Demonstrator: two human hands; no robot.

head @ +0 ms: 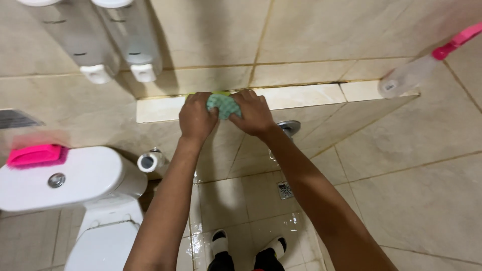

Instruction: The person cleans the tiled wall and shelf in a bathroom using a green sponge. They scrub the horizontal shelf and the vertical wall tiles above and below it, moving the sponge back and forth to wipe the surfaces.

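Both the left hand [197, 118] and right hand [255, 112] grip a green cloth [223, 105], bunched against the beige-tiled bathroom ledge [301, 95].

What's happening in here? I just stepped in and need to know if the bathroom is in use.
A person stands facing the tiled wall with both hands on a green cloth, left hand and right hand pressing it against a narrow wall ledge. A spray bottle with a pink trigger sits further along the ledge. A pink brush lies on the toilet tank, and the floor looks wet.
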